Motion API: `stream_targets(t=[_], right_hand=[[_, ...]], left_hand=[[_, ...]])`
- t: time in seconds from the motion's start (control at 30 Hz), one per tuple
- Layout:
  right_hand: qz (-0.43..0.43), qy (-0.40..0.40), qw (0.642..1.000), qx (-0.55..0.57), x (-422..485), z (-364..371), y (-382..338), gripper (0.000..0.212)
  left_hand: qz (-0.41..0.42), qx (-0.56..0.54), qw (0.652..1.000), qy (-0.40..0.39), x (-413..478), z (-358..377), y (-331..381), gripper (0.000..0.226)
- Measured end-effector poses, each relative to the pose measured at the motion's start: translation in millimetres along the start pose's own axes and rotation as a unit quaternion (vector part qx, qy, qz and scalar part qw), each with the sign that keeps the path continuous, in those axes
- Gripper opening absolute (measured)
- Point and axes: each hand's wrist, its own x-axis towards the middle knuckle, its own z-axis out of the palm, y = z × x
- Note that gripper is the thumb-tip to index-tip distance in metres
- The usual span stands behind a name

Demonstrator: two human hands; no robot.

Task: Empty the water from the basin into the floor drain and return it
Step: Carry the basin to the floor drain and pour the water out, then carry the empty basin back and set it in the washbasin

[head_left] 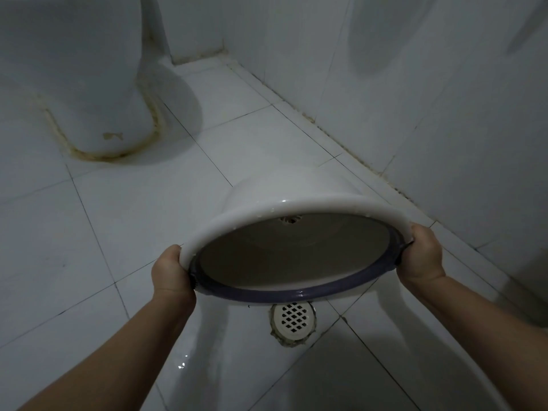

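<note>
With your left hand (172,272) and right hand (422,256) each closed on the rim of the round white plastic basin with a dark blue edge (296,200), tipped over the white grated floor drain (293,317), it looks emptied, leaving only the return.

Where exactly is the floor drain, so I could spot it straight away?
Start at the white basin held tipped on its side by the left hand and right hand. Just below its dark lower rim, set into the wet white tiled floor, is the floor drain: the only round white grille with diamond-shaped holes.
</note>
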Motion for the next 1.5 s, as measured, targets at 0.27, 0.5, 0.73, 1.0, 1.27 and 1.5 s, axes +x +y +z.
stream_targets(t=[0.27,0.5,0.73,1.0,1.27,1.5], right_hand=[[0.028,0.013,0.999,0.010,9.9,8.7,-0.1,0.032],[0.129,0.038,0.991,0.021,29.7,26.8,-2.3,0.022],[0.180,0.018,0.983,0.032,49.1,51.8,-6.7,0.049],[0.205,-0.117,0.966,0.103,64.0,69.5,-11.1,0.034],[0.090,-0.148,0.981,-0.086,71.0,91.6,-1.7,0.025],[0.076,-0.163,0.975,-0.129,80.7,125.8,-21.1,0.025]], left_hand=[[-0.005,0.019,1.000,0.018,6.9,2.9,8.1,0.024],[-0.007,-0.001,1.000,0.008,12.5,5.3,16.7,0.040],[-0.021,-0.048,0.998,-0.038,30.3,0.6,25.0,0.041],[0.052,0.106,0.992,-0.033,54.0,-3.9,39.5,0.013],[0.186,0.277,0.942,-0.036,69.4,-6.3,58.2,0.019],[0.199,0.337,0.920,-0.002,90.8,-7.3,95.0,0.031]])
